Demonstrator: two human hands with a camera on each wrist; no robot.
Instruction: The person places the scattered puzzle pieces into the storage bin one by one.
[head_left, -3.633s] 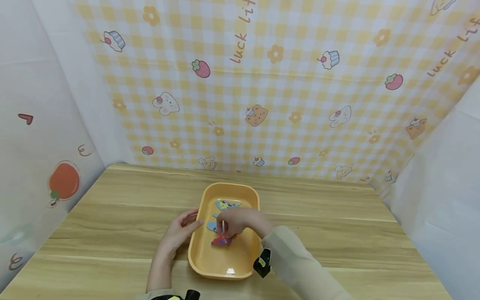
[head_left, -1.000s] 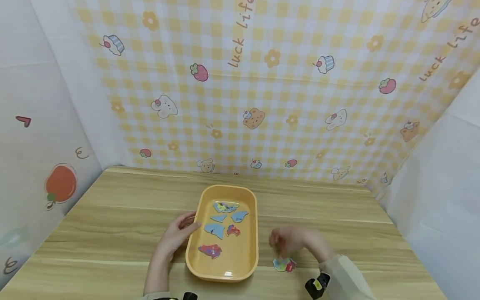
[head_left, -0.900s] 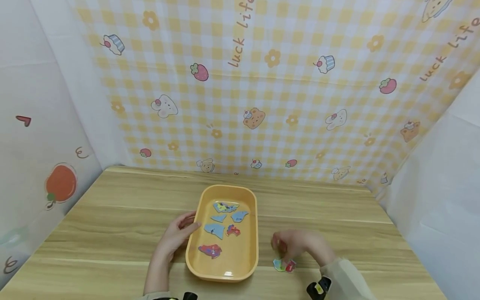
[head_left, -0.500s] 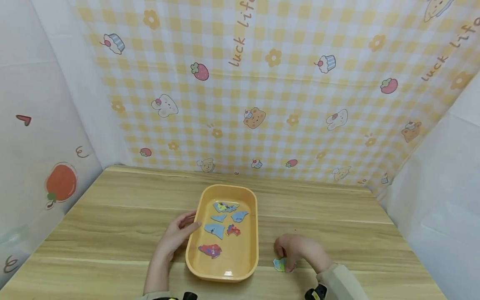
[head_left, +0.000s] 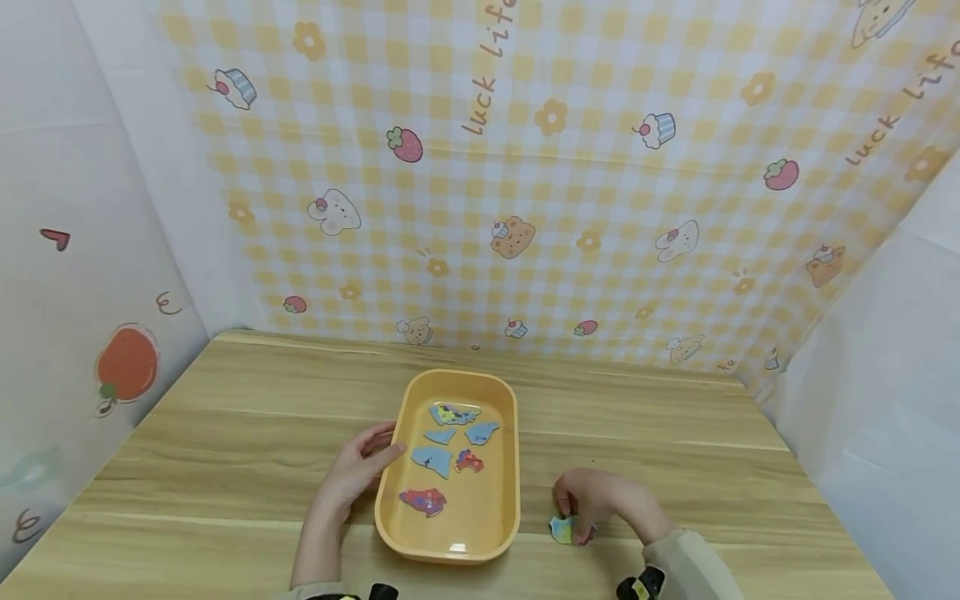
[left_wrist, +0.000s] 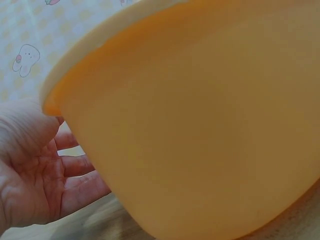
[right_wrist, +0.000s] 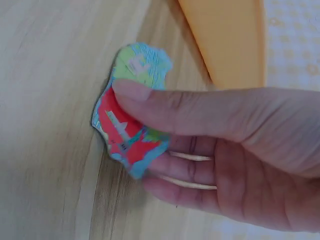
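A yellow plastic tray (head_left: pixel 491 508) stands mid-table, and my left hand (head_left: pixel 352 471) grips its left side, thumb over the rim and fingers along the outer wall. The left wrist view shows the left fingers (left_wrist: pixel 82 190) against that wall. Right of the tray, my right hand (head_left: pixel 600 498) pinches a flat puzzle piece (head_left: pixel 560 530) at the table. In the right wrist view, the thumb lies across the piece's printed face, which is red, green and light blue (right_wrist: pixel 135 60). The fingertips behind the piece are partly hidden.
Inside the tray several irregular puzzle pieces lie apart: a blue and yellow piece (head_left: pixel 453 414), plain light-blue pieces (head_left: pixel 431 460), and red-purple pieces (head_left: pixel 423 501). The wooden table (head_left: pixel 277 400) meets a checked cloth (head_left: pixel 450 208) at the back.
Earlier my right hand was inside the tray at a red piece. It then moved right, out over the table, and came down onto the puzzle piece there. My left hand stayed at the tray.
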